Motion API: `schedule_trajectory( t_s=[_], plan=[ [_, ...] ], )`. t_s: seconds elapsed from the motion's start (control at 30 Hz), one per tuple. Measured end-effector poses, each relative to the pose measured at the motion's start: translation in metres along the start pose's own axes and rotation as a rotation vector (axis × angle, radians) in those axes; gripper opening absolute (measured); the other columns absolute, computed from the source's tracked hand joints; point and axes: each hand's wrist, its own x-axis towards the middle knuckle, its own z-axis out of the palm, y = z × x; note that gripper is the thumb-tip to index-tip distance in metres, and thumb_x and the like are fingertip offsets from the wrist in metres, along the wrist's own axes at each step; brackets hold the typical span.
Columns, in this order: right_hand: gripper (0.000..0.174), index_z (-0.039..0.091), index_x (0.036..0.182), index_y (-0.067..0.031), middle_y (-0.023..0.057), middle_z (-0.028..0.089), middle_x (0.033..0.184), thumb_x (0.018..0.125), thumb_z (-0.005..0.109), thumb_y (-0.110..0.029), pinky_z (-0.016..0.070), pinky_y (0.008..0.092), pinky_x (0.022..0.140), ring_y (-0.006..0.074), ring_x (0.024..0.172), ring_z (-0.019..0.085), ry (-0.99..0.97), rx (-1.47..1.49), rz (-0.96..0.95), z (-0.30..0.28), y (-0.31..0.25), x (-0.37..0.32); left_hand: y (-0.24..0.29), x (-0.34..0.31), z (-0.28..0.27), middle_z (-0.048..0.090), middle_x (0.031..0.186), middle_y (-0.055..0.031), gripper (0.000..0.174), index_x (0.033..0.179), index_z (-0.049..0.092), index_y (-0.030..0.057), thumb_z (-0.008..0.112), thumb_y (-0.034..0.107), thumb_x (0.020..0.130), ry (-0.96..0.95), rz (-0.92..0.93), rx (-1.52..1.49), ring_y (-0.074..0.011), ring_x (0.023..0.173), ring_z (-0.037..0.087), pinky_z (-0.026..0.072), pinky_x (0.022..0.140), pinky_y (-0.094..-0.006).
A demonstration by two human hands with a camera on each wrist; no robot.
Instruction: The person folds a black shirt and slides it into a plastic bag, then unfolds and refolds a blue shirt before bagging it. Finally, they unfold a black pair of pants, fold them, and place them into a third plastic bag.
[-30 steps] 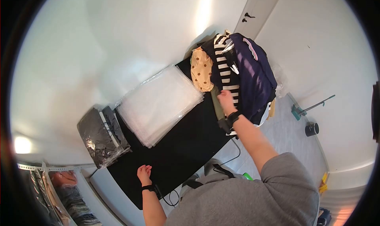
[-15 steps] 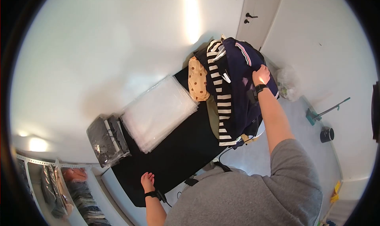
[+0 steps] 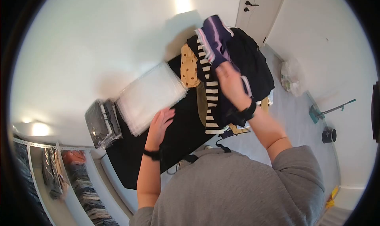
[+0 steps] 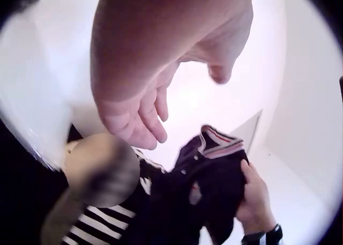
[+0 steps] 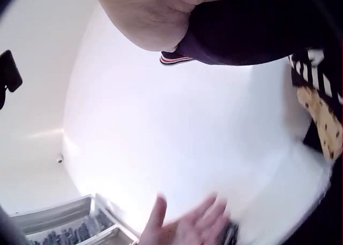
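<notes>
My right hand point(image 3: 231, 83) grips a navy polo shirt point(image 3: 215, 36) and holds part of it raised above a heap of clothes. The left wrist view shows the shirt's collar point(image 4: 228, 147) with white and red stripes, and my right hand point(image 4: 254, 202) at its side. Below lie a black garment point(image 3: 255, 61), a black-and-white striped garment point(image 3: 212, 103) and a tan polka-dot garment point(image 3: 189, 69). My left hand point(image 3: 158, 127), fingers spread and holding nothing, hovers by the near edge of a stack of clear plastic bags point(image 3: 148, 93).
A bagged dark garment point(image 3: 101, 123) lies at the left end of the black table point(image 3: 130, 162). Shelves of packed clothes point(image 3: 89, 194) stand at lower left. On the floor to the right are a filled clear bag point(image 3: 292, 77), a green-headed tool point(image 3: 316, 113) and a black bin point(image 3: 328, 135).
My right hand has gone from the heap's near side to its right side, gripped the navy shirt and lifted it leftward, baring black cloth. My left hand has moved forward toward the plastic bags.
</notes>
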Motion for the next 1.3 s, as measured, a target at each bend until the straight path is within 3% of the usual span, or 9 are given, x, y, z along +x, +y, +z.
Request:
schedule_trajectory(
  t_s=[0.13, 0.33, 0.57, 0.9, 0.93, 0.97, 1.17, 1.23, 1.3],
  plan=[
    [0.014, 0.053, 0.092, -0.0013, 0.02, 0.057, 0.086, 0.087, 0.054, -0.014, 0.0469, 0.043, 0.071, 0.0397, 0.084, 0.056, -0.324, 0.07, -0.174, 0.031, -0.01, -0.075, -0.001, 0.037, 0.07, 0.051, 0.124, -0.0102, 0.039, 0.128, 0.042, 0.004, 0.048, 0.024, 0.095, -0.265, -0.023, -0.346, -0.0155, 0.113, 0.049, 0.0393, 0.091, -0.0293],
    [0.016, 0.06, 0.093, -0.0031, 0.0149, 0.062, 0.088, 0.084, 0.059, -0.017, 0.0487, 0.0387, 0.072, 0.0333, 0.081, 0.06, -0.906, 0.123, -0.181, 0.019, 0.005, -0.122, -0.034, 0.049, 0.067, 0.054, 0.073, 0.0015, 0.006, 0.089, 0.057, 0.0068, 0.055, 0.005, 0.083, 0.175, -0.126, 0.201, -0.0094, 0.061, 0.053, 0.0412, 0.054, -0.026],
    [0.012, 0.064, 0.091, -0.0036, 0.0097, 0.064, 0.081, 0.081, 0.062, -0.01, 0.0493, 0.0312, 0.068, 0.0226, 0.075, 0.063, -0.714, 0.185, 0.136, -0.011, 0.023, -0.076, 0.013, -0.004, 0.053, 0.057, 0.075, 0.0006, 0.013, 0.092, 0.056, 0.0048, 0.052, 0.005, 0.079, 0.314, -0.105, 0.027, -0.0095, 0.064, 0.055, 0.0446, 0.056, -0.0252],
    [0.076, 0.043, 0.133, -0.0081, 0.0112, 0.04, 0.14, 0.06, 0.035, 0.012, 0.0211, 0.0347, 0.111, 0.0226, 0.135, 0.03, -1.052, 0.544, -0.273, 0.054, -0.09, 0.001, 0.152, -0.105, 0.107, 0.06, 0.094, -0.0019, 0.041, 0.113, 0.054, -0.0021, 0.05, 0.001, 0.072, -0.078, -0.453, 0.832, -0.0087, 0.086, 0.053, 0.0456, 0.076, -0.0243],
    [0.073, 0.043, 0.133, -0.008, 0.0118, 0.04, 0.14, 0.063, 0.042, 0.013, 0.0194, 0.0356, 0.112, 0.0235, 0.135, 0.03, -1.135, 0.702, -0.279, 0.066, -0.098, -0.003, 0.135, -0.102, 0.097, 0.058, 0.078, -0.0025, 0.035, 0.105, 0.056, -0.0012, 0.048, 0.004, 0.071, -0.329, 0.194, 0.846, -0.008, 0.065, 0.054, 0.0448, 0.054, -0.0224],
    [0.066, 0.047, 0.13, -0.0087, 0.0117, 0.037, 0.143, 0.067, 0.051, 0.011, 0.0192, 0.0363, 0.112, 0.0243, 0.135, 0.03, -1.184, 0.792, -0.273, 0.081, -0.102, -0.012, 0.129, -0.108, 0.084, 0.058, 0.078, -0.0025, 0.035, 0.105, 0.056, -0.0012, 0.048, 0.004, 0.071, -0.309, 0.191, 0.845, -0.008, 0.065, 0.054, 0.0448, 0.054, -0.0224],
    [0.025, 0.056, 0.096, -0.0024, 0.0103, 0.062, 0.091, 0.071, 0.059, -0.001, 0.0409, 0.0344, 0.09, 0.0231, 0.095, 0.056, -1.218, 0.385, -0.334, 0.113, -0.099, -0.02, 0.179, -0.146, 0.085, 0.059, 0.085, -0.0062, 0.039, 0.107, 0.056, -0.0024, 0.055, 0.005, 0.069, -0.01, -0.385, 0.964, -0.0105, 0.075, 0.053, 0.0462, 0.07, -0.0246],
    [0.021, 0.055, 0.092, -0.0022, 0.011, 0.056, 0.082, 0.071, 0.058, 0.0, 0.0426, 0.0321, 0.08, 0.0213, 0.086, 0.054, -1.024, 0.303, -0.199, 0.103, -0.108, -0.009, 0.158, -0.152, 0.039, 0.061, 0.086, -0.0075, 0.041, 0.108, 0.055, -0.0031, 0.059, 0.005, 0.068, 0.0, 0.197, 1.109, -0.0108, 0.081, 0.054, 0.0443, 0.075, -0.024],
    [0.017, 0.054, 0.088, -0.0018, 0.0103, 0.054, 0.079, 0.071, 0.057, 0.001, 0.0425, 0.0291, 0.076, 0.0226, 0.083, 0.054, -0.777, 0.244, -0.35, 0.097, -0.113, -0.004, 0.158, -0.162, 0.01, 0.063, 0.089, -0.011, 0.045, 0.112, 0.053, -0.0029, 0.058, 0.003, 0.068, 0.078, 0.063, 1.049, -0.0137, 0.081, 0.056, 0.0438, 0.077, -0.0259]
  ],
)
